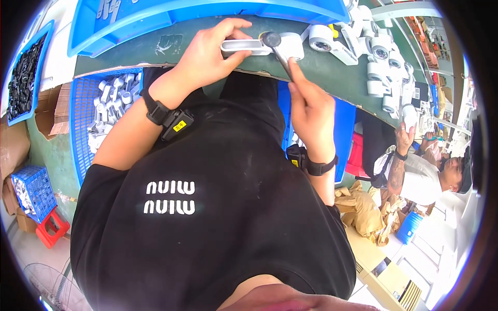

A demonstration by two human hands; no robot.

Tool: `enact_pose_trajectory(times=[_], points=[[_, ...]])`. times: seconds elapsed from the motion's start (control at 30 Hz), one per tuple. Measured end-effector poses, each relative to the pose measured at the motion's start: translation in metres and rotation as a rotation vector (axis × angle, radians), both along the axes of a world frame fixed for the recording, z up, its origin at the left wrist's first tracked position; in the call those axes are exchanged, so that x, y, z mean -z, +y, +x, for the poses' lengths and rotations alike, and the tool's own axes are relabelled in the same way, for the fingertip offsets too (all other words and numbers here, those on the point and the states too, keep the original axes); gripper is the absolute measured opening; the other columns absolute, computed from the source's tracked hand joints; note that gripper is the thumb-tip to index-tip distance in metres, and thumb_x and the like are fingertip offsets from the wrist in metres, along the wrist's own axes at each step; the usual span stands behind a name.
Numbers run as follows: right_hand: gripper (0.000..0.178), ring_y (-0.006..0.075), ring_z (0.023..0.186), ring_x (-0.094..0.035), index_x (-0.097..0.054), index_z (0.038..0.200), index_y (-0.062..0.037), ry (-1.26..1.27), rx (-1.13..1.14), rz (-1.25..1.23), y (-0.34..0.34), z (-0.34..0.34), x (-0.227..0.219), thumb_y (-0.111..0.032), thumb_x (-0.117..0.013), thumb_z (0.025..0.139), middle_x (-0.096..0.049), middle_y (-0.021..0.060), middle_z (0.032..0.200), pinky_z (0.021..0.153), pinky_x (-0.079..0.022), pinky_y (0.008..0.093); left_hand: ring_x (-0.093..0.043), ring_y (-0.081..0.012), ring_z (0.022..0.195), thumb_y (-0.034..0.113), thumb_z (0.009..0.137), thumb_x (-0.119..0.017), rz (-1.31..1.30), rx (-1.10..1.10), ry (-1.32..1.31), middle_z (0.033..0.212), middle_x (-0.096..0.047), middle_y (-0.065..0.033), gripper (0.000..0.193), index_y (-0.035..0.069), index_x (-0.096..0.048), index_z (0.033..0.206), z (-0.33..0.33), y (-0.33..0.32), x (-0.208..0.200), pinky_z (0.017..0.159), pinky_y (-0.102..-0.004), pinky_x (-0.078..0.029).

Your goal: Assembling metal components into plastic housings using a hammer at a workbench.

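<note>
At the near edge of the green workbench [171, 45], my left hand [210, 54] grips the slotted arm of a white security camera [244, 47], thumb on the near side and fingers beyond. The camera's rounded body [291, 45] is at the right end. My right hand [314, 111] is closed round the handle of a dark ratchet wrench [280, 55]. The wrench's round head lies over the joint between arm and body; whether it is seated on a fastener is hidden. My right index fingertip is close to the camera body.
A blue bin [207, 14] stands along the back of the bench. Several white cameras [381, 52] are heaped at the right. Below left, a blue crate [83, 122] holds white parts; a tray of black parts [26, 78] lies farther left. A co-worker [415, 173] is at the right.
</note>
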State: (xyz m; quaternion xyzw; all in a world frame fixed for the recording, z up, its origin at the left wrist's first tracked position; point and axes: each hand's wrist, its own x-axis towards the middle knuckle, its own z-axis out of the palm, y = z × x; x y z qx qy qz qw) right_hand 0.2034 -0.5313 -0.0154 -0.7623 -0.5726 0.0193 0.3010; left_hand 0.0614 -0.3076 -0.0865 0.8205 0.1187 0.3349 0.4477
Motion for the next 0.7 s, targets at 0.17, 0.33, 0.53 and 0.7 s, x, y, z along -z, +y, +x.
enact_pose_trajectory(times=[0.17,0.33,0.53,0.7], points=[[0.046,0.0221,0.061,-0.055,-0.068,0.145,-0.009,0.309,0.075,0.421,-0.008,-0.001,0.024,0.0,-0.069,0.1,-0.062,0.0128,0.074,0.063,-0.049,0.0315,-0.078,-0.0267,0.101,0.005,0.09,-0.082,0.064,0.006,0.011,0.112,-0.079,-0.0116,0.05,0.006,-0.063,0.136,0.001,0.0,0.0,0.089,-0.0369,-0.061],[0.044,0.0093,0.066,-0.055,-0.068,0.145,-0.0051,0.063,-0.044,-0.058,0.0,0.017,0.002,0.0,-0.066,0.102,-0.066,0.0045,0.074,0.065,-0.05,0.0272,-0.076,-0.0323,0.099,0.009,0.091,-0.081,0.196,-0.021,-0.03,0.11,-0.077,-0.0149,0.039,0.004,-0.067,0.127,-0.001,0.005,0.0,0.086,-0.0378,-0.061],[0.047,0.0055,0.071,-0.053,-0.057,0.155,-0.0016,0.574,0.035,0.311,0.002,0.038,0.027,-0.003,-0.061,0.108,-0.06,-0.0031,0.081,0.066,-0.046,0.0221,-0.067,-0.0402,0.105,0.007,0.086,-0.078,0.282,0.03,0.045,0.108,-0.068,-0.0163,0.033,0.002,-0.068,0.116,-0.005,0.003,-0.003,0.092,-0.0463,-0.056],[0.048,0.004,0.066,-0.05,-0.055,0.157,-0.004,0.669,-0.025,0.238,0.006,0.062,0.06,-0.006,-0.059,0.11,-0.06,-0.0026,0.081,0.059,-0.044,0.0214,-0.07,-0.0337,0.097,0.005,0.085,-0.074,0.203,-0.032,0.043,0.105,-0.07,-0.0148,0.041,0.003,-0.069,0.125,-0.019,0.01,-0.045,0.085,-0.0417,-0.058]])
